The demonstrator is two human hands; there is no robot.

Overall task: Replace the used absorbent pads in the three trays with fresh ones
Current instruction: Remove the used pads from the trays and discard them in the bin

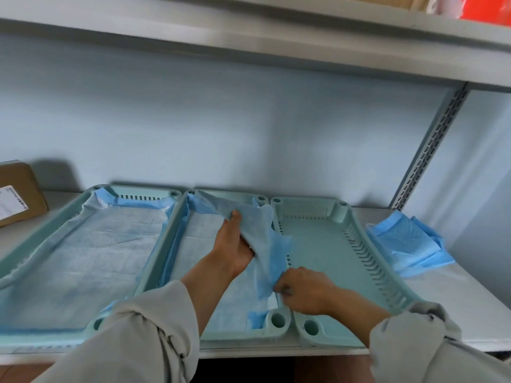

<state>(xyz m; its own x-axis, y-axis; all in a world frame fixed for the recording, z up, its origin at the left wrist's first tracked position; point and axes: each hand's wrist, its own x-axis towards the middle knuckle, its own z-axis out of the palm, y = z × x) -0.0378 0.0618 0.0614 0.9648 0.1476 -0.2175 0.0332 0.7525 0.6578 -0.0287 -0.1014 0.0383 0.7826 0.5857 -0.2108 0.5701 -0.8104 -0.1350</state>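
Three pale green trays sit side by side on a white shelf. The left hand (235, 244) reaches into the middle tray (218, 331) and grips the lifted pad (260, 233) — thumb on top, fingers curled under the fabric. That pad is bunched and raised along the tray's right side, blue backing showing, draping over the rim toward the right tray (318, 244). The right hand (300, 290) sits nearer the person, just right of the left hand, at the seam between middle and right trays; its fingers pinch the lower blue edge of the same pad. The rest of the pad lies flat, white side up, under the left forearm.

Left of the left hand, the left tray (132, 286) holds a flat pad (91, 261), white face up, blue edges folded up at the far corners. The right tray, beyond the right hand, shows its bare slotted floor — no pad in it.

Far right of the right hand, a crumpled blue pad (409, 239) lies on the shelf beside the right tray, not touching it as far as can be told. Far left, a brown cardboard box (19, 192) with a white label stands at the shelf edge. A perforated metal upright (431, 150) rises at the right. Both arms wear grey sleeves (143, 335) pushed up.
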